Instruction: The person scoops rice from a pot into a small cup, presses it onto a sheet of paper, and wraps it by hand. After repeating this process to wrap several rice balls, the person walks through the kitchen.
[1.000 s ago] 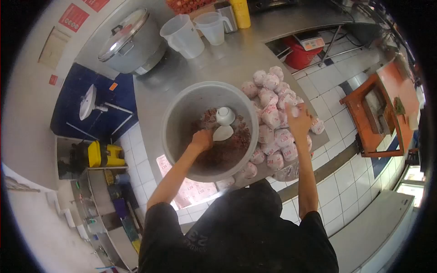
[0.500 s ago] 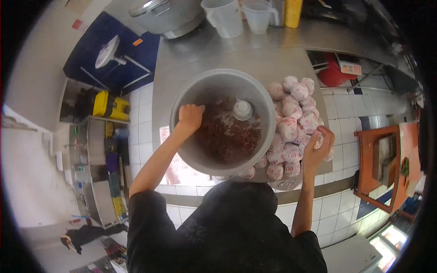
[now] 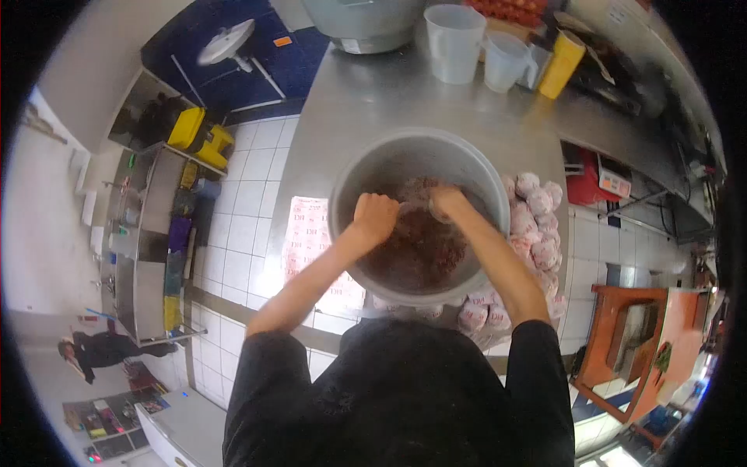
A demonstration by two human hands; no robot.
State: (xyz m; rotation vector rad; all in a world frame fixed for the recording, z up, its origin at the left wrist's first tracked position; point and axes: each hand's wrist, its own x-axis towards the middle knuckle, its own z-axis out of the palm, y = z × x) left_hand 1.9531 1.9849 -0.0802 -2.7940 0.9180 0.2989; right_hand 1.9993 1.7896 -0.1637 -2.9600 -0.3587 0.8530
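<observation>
1. Nearest, black short sleeves (image 3: pixel 264 358) lead to bare forearms reaching into a round grey metal pot (image 3: pixel 420 149).
2. The left hand (image 3: pixel 377 218) is curled, just inside the pot's left wall; a blurred pale shape shows beside it, and I cannot tell whether it is held.
3. The right hand (image 3: pixel 447 202) dips into the pot with its fingers hidden, so its grip cannot be told.
4. Crumbly dark reddish-brown filling (image 3: pixel 424 253) lies in the pot, below both hands. Working so close, they could knock together and scatter it.
5. Right of the pot, red-printed white paper-wrapped balls (image 3: pixel 543 253) crowd the steel table's (image 3: pixel 366 101) edge; a swinging right elbow could roll one off.
6. Half a second ago the right hand was among the balls, and a white cup stood plainly visible in the pot.
</observation>
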